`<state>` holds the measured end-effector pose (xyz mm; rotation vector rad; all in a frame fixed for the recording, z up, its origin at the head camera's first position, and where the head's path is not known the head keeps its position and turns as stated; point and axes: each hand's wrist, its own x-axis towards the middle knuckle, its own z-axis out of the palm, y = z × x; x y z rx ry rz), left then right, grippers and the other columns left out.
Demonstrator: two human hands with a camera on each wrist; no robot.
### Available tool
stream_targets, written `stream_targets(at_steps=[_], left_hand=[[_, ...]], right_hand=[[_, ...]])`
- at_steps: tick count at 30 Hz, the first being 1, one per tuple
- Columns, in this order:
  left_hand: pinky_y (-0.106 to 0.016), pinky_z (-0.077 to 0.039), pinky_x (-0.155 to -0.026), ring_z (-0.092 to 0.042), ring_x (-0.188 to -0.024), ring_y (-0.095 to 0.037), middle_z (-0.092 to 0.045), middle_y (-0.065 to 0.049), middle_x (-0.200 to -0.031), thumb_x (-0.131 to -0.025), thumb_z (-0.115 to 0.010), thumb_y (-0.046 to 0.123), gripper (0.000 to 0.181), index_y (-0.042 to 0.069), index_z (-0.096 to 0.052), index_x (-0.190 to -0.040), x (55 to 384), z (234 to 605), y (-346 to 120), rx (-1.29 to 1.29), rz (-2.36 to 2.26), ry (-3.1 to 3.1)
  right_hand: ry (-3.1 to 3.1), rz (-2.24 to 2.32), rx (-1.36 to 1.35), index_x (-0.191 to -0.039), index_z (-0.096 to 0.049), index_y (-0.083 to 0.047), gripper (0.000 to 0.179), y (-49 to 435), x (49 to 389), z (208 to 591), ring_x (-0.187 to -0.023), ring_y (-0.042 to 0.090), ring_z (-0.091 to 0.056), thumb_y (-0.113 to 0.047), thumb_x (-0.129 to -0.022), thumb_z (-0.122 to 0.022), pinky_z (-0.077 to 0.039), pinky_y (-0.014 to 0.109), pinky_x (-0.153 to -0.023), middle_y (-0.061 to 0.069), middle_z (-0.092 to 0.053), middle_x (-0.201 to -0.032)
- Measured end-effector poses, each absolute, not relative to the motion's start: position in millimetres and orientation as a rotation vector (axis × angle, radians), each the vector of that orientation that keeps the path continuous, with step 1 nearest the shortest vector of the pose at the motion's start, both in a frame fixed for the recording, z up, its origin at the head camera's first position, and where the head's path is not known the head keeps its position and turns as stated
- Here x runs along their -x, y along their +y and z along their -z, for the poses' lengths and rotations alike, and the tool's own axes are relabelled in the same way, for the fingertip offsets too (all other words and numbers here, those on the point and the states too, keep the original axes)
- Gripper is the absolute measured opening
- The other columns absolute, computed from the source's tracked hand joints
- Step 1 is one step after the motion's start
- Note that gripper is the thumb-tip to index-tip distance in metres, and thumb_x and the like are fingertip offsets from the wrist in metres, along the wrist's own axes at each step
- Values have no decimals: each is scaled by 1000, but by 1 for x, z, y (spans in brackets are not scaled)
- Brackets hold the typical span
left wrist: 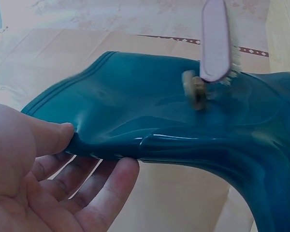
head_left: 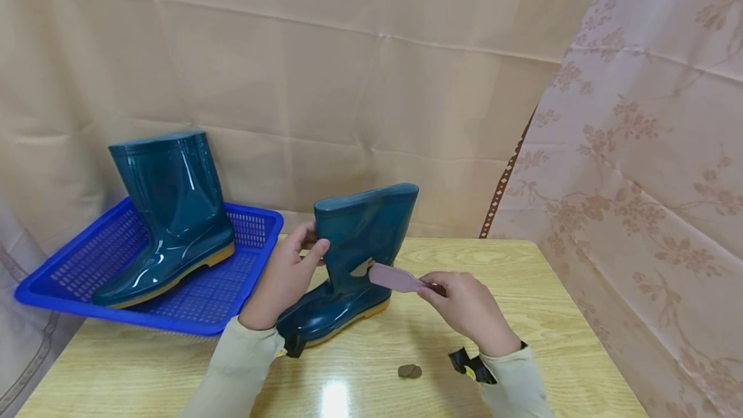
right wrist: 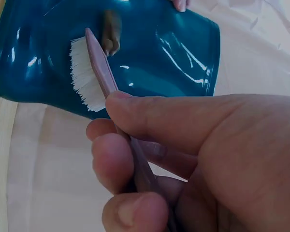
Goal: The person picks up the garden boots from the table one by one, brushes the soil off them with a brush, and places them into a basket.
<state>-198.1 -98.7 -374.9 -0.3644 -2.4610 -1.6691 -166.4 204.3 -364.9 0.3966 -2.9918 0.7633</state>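
A dark green rubber boot [head_left: 362,231] stands on the table, its toe toward the left. My left hand [head_left: 296,269] grips the front edge of its shaft, with the thumb [left wrist: 55,137] on one face and the fingers underneath. In my right hand [head_left: 464,305] is a pinkish-purple brush [head_left: 395,277], pinched by the handle between thumb and fingers. White bristles [right wrist: 85,75] face the boot's lower shaft, right at its surface. Beside the brush head, a brown lump [right wrist: 112,34] clings to the shaft, blurred in both wrist views.
On the left, a blue plastic basket [head_left: 264,228] carries a matching green boot [head_left: 174,199]. A small brown clump [head_left: 409,371] lies near the front of the wooden table [head_left: 499,263]. A beige curtain [head_left: 348,82] hangs behind, and a pink floral cloth [head_left: 650,179] on the right.
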Motion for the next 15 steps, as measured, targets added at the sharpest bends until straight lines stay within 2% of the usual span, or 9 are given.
stream_targets(at_steps=[5,15], left_hand=[[-45,-60,-90,-63,-115,-28,-66,-11,-126,-109,-55,19,33,8,-54,-139,199,375,-99,350,1666,-2473],[-46,-59,-91,-63,-115,-27,-66,-10,-128,-108,-56,22,35,10,-54,-141,199,374,-98,345,1675,-2481]], right_hand=[[-3006,-753,-388,-103,-80,-16,10,205,168,367,-52,8,-43,-20,-97,-74,-30,25,-50,-11,-60,-68],[-2863,-696,-466,-106,-80,-19,11,206,170,367,-54,5,-45,-24,-97,-75,-33,25,-51,-13,-65,-75]])
